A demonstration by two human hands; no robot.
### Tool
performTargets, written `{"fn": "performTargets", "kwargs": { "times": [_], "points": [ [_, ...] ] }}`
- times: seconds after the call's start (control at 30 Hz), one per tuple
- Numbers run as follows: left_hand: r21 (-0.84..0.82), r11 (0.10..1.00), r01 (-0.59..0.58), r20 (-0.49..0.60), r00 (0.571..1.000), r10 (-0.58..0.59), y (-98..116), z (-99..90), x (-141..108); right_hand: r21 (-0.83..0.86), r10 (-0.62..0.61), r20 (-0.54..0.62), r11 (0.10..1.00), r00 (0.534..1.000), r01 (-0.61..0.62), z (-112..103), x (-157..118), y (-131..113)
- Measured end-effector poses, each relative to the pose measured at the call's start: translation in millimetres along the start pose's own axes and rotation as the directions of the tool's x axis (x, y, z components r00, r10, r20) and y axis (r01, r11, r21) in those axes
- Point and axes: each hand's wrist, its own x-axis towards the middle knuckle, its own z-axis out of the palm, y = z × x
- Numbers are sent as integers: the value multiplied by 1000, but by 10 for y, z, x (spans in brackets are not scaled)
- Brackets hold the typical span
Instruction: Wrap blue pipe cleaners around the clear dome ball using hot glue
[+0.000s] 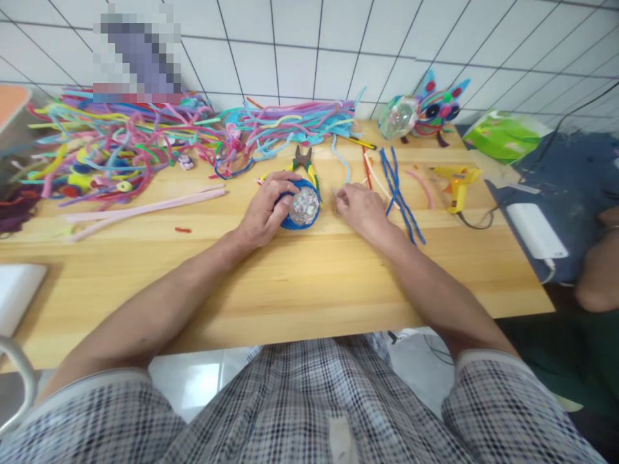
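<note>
One blue-rimmed round piece (306,207) is held on the table (290,283) by the half-curled left hand (264,211), beside one pair of pliers (304,156); whether anything is pinched by the bunched right hand (363,210) cannot be told.

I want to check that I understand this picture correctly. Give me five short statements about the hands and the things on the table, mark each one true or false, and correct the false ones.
1. The left hand holds the round piece. True.
2. The glue gun is to the right of the right hand. True.
3. The round piece has a yellow rim. False: its rim is blue.
4. The pliers lie just beyond the round piece. True.
5. The right hand is on the glue gun. False: the hand is well apart from it.
</note>
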Motion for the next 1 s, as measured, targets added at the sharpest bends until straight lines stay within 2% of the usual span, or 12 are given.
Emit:
{"fn": "performTargets", "kwargs": {
  "times": [0.1, 0.17, 0.3, 0.4, 0.53, 0.8, 1.0],
  "points": [
    [3, 1000, -3, -4, 1000, 3, -5, 1, -10, -112, 15, -13, 994, 1000, -16, -87, -115, -107],
    [4, 1000, -8, -4, 1000, 8, -6, 0, -15, -93, 9, -63, 996, 998, -15, -127, -167, -155],
    [14, 1000, 8, 2, 1000, -8, 0, -9, -26, 137, -128, -174, 979, 976, 152, -88, -214, -205],
    [33, 999, 28, 18, 999, -29, 12, -19, -32, 338, -234, -209, 894, 949, 295, 43, -227, -232],
    [32, 999, 26, 12, 1000, -27, 33, -28, -33, 492, -318, -213, 782, 924, 383, 234, -240, -278],
    [37, 997, 66, 22, 998, -66, 40, -46, -27, 486, -339, -313, 745, 887, 456, 482, -234, -359],
    [26, 998, 62, 18, 998, -63, 56, -32, -16, 451, -325, -397, 745, 859, 491, 540, -262, -417]
  ]
}}
